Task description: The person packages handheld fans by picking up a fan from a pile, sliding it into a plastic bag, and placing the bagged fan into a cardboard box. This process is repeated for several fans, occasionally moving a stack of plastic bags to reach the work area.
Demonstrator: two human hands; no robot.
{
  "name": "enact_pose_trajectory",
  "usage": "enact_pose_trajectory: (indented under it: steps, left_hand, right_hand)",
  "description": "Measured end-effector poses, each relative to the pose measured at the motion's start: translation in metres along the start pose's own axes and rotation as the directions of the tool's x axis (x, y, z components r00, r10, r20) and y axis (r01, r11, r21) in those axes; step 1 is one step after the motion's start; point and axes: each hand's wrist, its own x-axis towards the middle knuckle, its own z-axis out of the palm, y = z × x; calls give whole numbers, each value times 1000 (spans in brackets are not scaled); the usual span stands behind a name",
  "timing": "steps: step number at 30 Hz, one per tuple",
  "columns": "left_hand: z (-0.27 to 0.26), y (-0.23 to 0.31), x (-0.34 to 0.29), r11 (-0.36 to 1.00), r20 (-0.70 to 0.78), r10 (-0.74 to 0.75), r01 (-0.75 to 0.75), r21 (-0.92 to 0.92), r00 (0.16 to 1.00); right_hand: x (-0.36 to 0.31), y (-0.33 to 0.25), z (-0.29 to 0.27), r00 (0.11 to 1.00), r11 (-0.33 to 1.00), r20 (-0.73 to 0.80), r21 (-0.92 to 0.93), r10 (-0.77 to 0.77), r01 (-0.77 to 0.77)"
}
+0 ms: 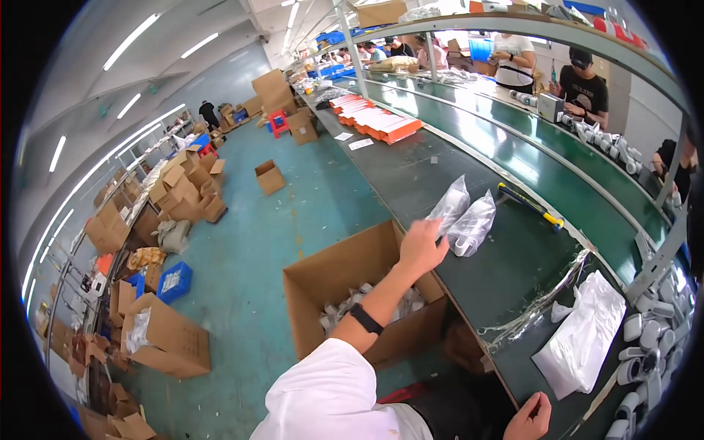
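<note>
Two clear plastic bags lie side by side on the dark bench, a left bag (pixel 452 199) and a right bag (pixel 473 224), each with a whitish item inside. My left hand (pixel 422 253), a black band on its wrist, reaches over the open carton (pixel 330 268) with its fingers closed at the near end of these bags. Several bagged pieces (pixel 345 304) lie inside that carton. By the bench's near edge, my right hand (pixel 529 419) has curled fingers with nothing visible in them; the lower edge of the picture cuts it off.
A stack of clear plastic sheets or bags (pixel 583 337) lies right on the bench (pixel 396 172). Beyond it are grey-white devices (pixel 649 345), a yellow-black tool (pixel 532 205) and orange-white boxes (pixel 378 121). A green conveyor (pixel 506 121) runs behind; people work across it. Cartons (pixel 169 337) stand left.
</note>
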Motion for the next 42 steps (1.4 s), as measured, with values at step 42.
enact_pose_trajectory:
  steps: [42]
  left_hand:
    - [37,258,-75,449,245,892,-674,-586,380]
  right_hand:
    - [31,254,-225,922,682,-69,-653,382,-331]
